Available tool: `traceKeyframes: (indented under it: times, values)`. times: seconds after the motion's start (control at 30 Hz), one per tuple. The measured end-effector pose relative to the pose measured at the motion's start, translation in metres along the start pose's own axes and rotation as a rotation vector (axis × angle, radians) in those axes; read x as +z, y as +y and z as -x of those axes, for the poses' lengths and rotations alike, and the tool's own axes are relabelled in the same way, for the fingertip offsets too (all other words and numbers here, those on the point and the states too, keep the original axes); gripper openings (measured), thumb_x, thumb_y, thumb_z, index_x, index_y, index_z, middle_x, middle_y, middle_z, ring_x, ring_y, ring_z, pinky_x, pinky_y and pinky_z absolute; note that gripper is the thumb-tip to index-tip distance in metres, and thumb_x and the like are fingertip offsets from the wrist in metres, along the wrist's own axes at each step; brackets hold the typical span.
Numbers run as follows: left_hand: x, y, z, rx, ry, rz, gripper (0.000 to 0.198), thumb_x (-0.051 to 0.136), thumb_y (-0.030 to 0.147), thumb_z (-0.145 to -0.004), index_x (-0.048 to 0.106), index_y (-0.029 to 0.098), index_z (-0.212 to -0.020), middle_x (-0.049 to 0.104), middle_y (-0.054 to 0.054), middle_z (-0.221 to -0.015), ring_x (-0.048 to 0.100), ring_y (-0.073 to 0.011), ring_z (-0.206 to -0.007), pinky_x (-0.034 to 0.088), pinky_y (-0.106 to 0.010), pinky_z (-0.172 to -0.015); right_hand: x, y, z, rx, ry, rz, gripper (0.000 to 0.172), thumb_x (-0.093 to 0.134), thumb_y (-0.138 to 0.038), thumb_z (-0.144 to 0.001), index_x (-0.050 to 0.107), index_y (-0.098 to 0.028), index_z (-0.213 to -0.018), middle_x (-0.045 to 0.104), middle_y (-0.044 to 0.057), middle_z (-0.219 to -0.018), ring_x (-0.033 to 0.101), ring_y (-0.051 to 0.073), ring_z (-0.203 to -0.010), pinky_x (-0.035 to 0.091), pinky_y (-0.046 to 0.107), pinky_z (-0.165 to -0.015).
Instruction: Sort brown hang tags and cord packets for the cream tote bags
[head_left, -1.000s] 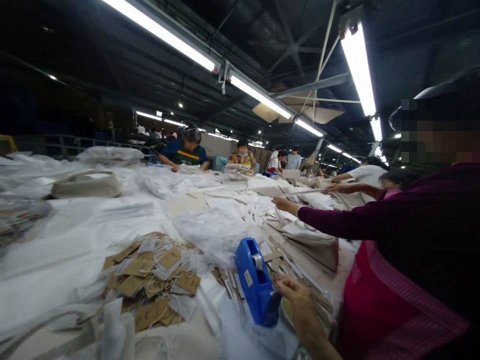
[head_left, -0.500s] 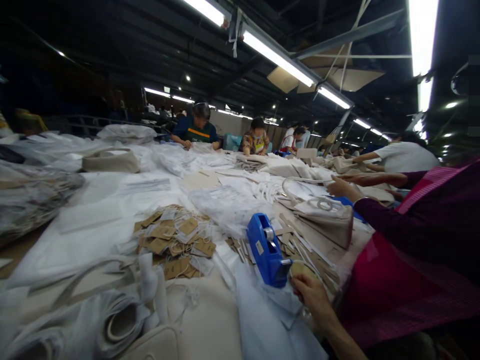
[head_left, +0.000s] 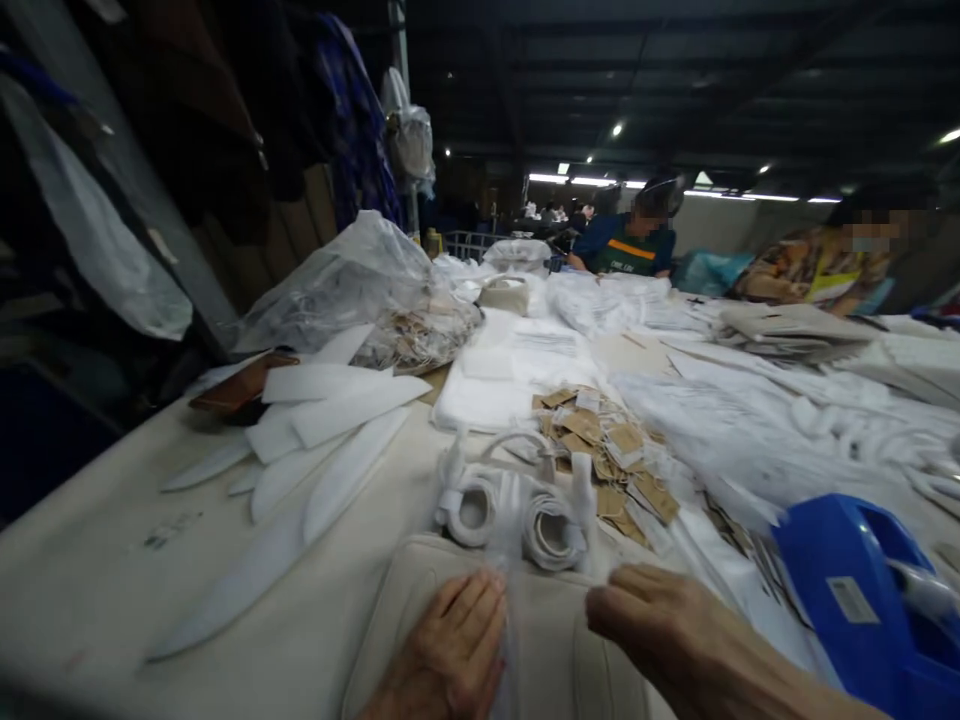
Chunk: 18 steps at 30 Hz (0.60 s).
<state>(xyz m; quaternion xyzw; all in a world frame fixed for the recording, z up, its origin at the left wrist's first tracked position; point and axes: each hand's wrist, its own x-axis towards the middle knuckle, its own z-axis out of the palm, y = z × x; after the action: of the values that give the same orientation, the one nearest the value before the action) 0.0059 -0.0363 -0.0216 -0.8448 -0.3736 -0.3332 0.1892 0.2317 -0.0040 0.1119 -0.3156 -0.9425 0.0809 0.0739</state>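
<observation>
My left hand (head_left: 454,655) lies flat, fingers stretched out, on a beige padded bag (head_left: 547,620) at the table's near edge. My right hand (head_left: 660,630) reaches in from the right over the same bag, its fingers pressed together and curled. A thin strip of clear film (head_left: 511,600) stands between the two hands, and whether my right hand pinches it is unclear. Just beyond the bag lie two rolled white straps (head_left: 514,510).
A blue tape dispenser (head_left: 862,600) sits at the near right. Brown card tags (head_left: 600,440) are piled mid-table, white foam pieces (head_left: 330,410) lie to the left, and a clear bag of tags (head_left: 360,290) stands behind them. Other people (head_left: 634,240) work at the far end.
The view has swung left and down. The neighbour in the dark red sleeve has left the picture. My hand has left the tape dispenser, and both hands now rest on the beige bag.
</observation>
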Motion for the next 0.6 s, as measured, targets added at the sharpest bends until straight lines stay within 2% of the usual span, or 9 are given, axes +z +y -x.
traceKeyframes:
  times: [0.07, 0.13, 0.2, 0.33, 0.4, 0.47, 0.53, 0.6]
  values:
    - [0.002, 0.002, 0.001, -0.023, 0.04, -0.001, 0.026, 0.043, 0.021, -0.086, 0.064, 0.012, -0.098, 0.068, -0.007, -0.105, 0.056, -0.0192, -0.106, 0.039, -0.031, -0.094, 0.007, -0.007, -0.042, -0.074, -0.115, 0.063, 0.024, 0.045, 0.001, -0.078, 0.054, -0.021, -0.072, 0.063, -0.001, -0.068, 0.056, 0.013, -0.059, 0.04, 0.024, -0.057]
    - [0.006, 0.002, 0.003, -0.018, 0.105, 0.002, 0.025, 0.044, 0.019, -0.085, 0.065, 0.012, -0.096, 0.069, -0.007, -0.102, 0.057, -0.0192, -0.105, 0.039, -0.032, -0.094, 0.019, -0.005, -0.069, -0.117, -0.223, 0.128, 0.02, 0.048, -0.001, -0.078, 0.056, -0.019, -0.075, 0.064, 0.0, -0.071, 0.058, 0.015, -0.064, 0.04, 0.028, -0.066]
    - [0.009, 0.002, 0.005, -0.014, 0.133, 0.003, 0.025, 0.044, 0.019, -0.086, 0.065, 0.011, -0.096, 0.07, -0.006, -0.1, 0.058, -0.0193, -0.103, 0.039, -0.032, -0.094, 0.029, -0.001, -0.085, -0.135, -0.302, 0.184, 0.018, 0.049, -0.003, -0.078, 0.059, -0.018, -0.077, 0.066, 0.002, -0.073, 0.06, 0.016, -0.068, 0.039, 0.03, -0.071]
    - [0.009, 0.001, 0.004, -0.028, 0.14, 0.0, 0.026, 0.044, 0.021, -0.087, 0.067, 0.011, -0.094, 0.07, -0.006, -0.097, 0.059, -0.0202, -0.1, 0.039, -0.032, -0.092, 0.039, 0.003, -0.103, -0.115, -0.354, 0.226, 0.021, 0.048, -0.001, -0.074, 0.063, -0.014, -0.079, 0.069, 0.007, -0.077, 0.063, 0.019, -0.075, 0.039, 0.031, -0.075]
    - [0.009, 0.001, 0.002, -0.041, 0.159, 0.001, 0.024, 0.044, 0.017, -0.084, 0.067, 0.01, -0.091, 0.071, -0.006, -0.096, 0.06, -0.0204, -0.099, 0.039, -0.032, -0.093, 0.041, 0.002, -0.11, -0.072, -0.397, 0.225, 0.021, 0.049, -0.001, -0.074, 0.066, -0.014, -0.079, 0.07, 0.009, -0.076, 0.065, 0.019, -0.073, 0.039, 0.03, -0.071]
    - [0.011, 0.001, 0.001, -0.05, 0.21, 0.007, 0.025, 0.043, 0.013, -0.082, 0.067, 0.009, -0.086, 0.071, -0.007, -0.094, 0.061, -0.0203, -0.098, 0.038, -0.033, -0.096, 0.04, 0.001, -0.118, -0.01, -0.463, 0.233, 0.02, 0.05, -0.005, -0.076, 0.068, -0.014, -0.076, 0.071, 0.011, -0.072, 0.066, 0.021, -0.068, 0.038, 0.029, -0.06]
    - [0.018, 0.002, 0.004, -0.045, 0.262, 0.001, 0.029, 0.039, 0.01, -0.083, 0.067, 0.01, -0.083, 0.07, -0.007, -0.091, 0.062, -0.0194, -0.096, 0.037, -0.034, -0.1, 0.039, 0.0, -0.124, 0.05, -0.507, 0.246, 0.019, 0.053, -0.008, -0.077, 0.071, -0.014, -0.075, 0.072, 0.012, -0.069, 0.067, 0.022, -0.064, 0.033, 0.028, -0.052]
    - [0.028, 0.002, 0.01, -0.026, 0.267, -0.05, 0.031, 0.037, 0.008, -0.084, 0.068, 0.012, -0.082, 0.07, -0.005, -0.092, 0.061, -0.0171, -0.096, 0.032, -0.034, -0.105, 0.036, 0.0, -0.128, 0.091, -0.508, 0.261, 0.016, 0.056, -0.011, -0.077, 0.072, -0.013, -0.077, 0.072, 0.013, -0.071, 0.068, 0.023, -0.066, 0.029, 0.028, -0.048]
